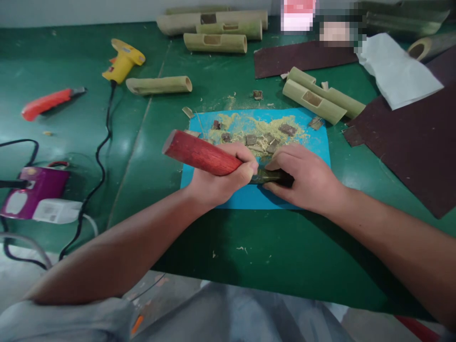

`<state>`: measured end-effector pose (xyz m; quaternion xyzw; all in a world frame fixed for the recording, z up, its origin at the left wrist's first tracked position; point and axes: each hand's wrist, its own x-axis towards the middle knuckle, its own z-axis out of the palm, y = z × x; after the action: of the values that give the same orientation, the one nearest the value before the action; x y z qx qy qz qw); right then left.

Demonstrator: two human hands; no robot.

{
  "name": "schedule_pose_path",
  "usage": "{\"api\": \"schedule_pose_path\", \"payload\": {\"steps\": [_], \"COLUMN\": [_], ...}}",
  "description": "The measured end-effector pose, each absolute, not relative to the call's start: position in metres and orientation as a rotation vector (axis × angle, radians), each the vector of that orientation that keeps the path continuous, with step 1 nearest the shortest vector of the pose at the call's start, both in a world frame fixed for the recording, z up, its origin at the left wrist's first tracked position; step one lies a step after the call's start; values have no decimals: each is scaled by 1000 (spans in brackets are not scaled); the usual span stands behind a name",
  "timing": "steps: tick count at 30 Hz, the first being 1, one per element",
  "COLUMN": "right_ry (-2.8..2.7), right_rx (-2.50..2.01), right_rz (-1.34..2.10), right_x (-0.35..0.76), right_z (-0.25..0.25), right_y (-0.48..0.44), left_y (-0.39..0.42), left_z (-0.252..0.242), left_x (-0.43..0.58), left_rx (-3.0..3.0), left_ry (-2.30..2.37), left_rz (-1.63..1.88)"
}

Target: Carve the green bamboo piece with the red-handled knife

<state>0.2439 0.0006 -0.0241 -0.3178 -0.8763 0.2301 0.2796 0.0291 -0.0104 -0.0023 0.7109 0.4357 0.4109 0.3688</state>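
Note:
My left hand [223, 178] is closed around the thick red wooden handle [201, 154] of a tool, which tilts up to the left. The tool's working end is hidden by my fingers and the piece below. My right hand [306, 175] grips a dark green bamboo piece [265, 176] at its right end, close beside my left hand. The piece lies low over a blue mat [245, 202]. Pale bamboo shavings [260, 124] and several small brown cut-out chips [251, 139] are scattered on the mat beyond my hands.
Notched bamboo tubes [215, 43] lie at the back, with two more [315, 100] at right. On the left are a yellow corded glue gun [123, 61], a red-handled cutter [48, 103] and a purple power box [39, 190]. Brown sheets [416, 142] and white paper [399, 71] lie right.

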Motion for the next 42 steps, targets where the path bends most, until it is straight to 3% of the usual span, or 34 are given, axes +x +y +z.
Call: {"api": "schedule_pose_path", "payload": {"steps": [42], "right_ry": [-2343], "right_rx": [-879], "right_rz": [660], "right_x": [244], "right_z": [-23], "right_y": [0], "left_y": [-12], "left_z": [-7], "left_x": [28], "left_rx": [1687], "left_ry": [1151], "left_rz": [1164]}}
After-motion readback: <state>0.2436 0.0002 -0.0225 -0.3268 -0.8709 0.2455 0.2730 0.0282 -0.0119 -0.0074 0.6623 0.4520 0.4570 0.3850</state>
